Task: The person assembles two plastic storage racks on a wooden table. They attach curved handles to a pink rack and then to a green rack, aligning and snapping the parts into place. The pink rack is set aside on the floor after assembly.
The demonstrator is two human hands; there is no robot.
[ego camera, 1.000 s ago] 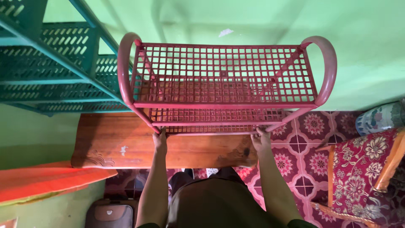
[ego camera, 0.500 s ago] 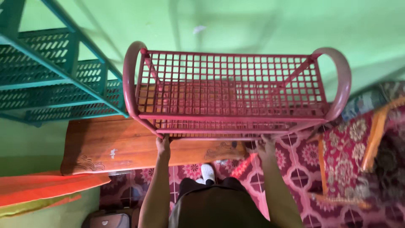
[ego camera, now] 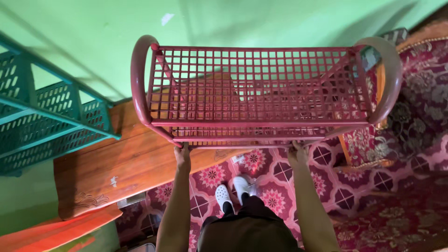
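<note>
beyond the grip, a green painted wall fills the top of the view. below the grip lies a floor covered in a maroon patterned carpet. one red plastic tiered rack with grid shelves and rounded end loops is held up off the floor, its long front lower edge in both hands, its far side close to the wall. one wooden plank bench lies under and left of the grip, its near edge running past the left hand. one teal plastic grid rack stands well left, apart from the red one. open floor shows below and to the right of the grip. the left hand and right hand are each curled closed around the rack's bottom rail. two white clogs stand between the forearms.
</note>
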